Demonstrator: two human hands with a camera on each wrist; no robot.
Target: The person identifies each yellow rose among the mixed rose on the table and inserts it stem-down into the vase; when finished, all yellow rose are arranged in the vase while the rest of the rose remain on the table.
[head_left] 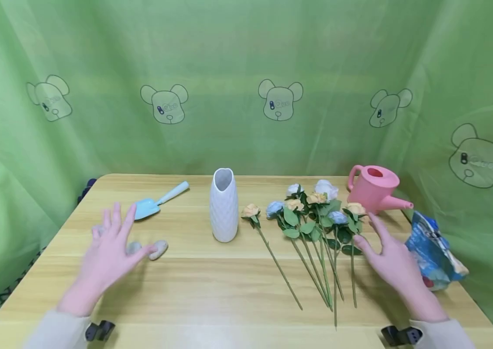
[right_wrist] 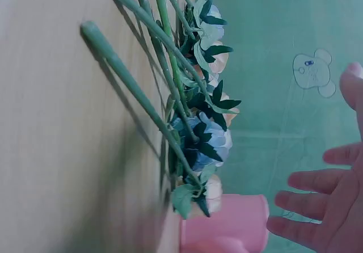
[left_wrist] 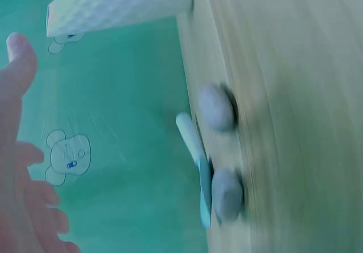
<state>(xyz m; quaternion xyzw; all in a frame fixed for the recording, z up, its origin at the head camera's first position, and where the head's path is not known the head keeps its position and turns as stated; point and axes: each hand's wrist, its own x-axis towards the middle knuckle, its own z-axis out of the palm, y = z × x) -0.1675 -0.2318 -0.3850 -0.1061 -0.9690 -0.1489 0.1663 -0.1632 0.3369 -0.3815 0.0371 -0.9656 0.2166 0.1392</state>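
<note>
My left hand (head_left: 107,249), fingers spread, is held over the grey stones (head_left: 159,249) at the left of the table and holds nothing. Parts of the stones are hidden behind it in the head view; the left wrist view shows two stones (left_wrist: 216,108) lying apart from the hand. On the right, my right hand (head_left: 391,259) hovers with spread fingers, also holding nothing. Nearest to it are several artificial roses (head_left: 316,218) in white, blue and peach, their green stems pointing toward me. A white textured vase (head_left: 224,208) stands upright between the hands.
Behind the left hand lies a light-blue trowel (head_left: 147,208). A pink watering can (head_left: 374,186) stands at the back right, with a blue printed bag (head_left: 431,252) beside the right hand. Green curtains (head_left: 229,135) with bear faces hang behind the wooden table (head_left: 194,295).
</note>
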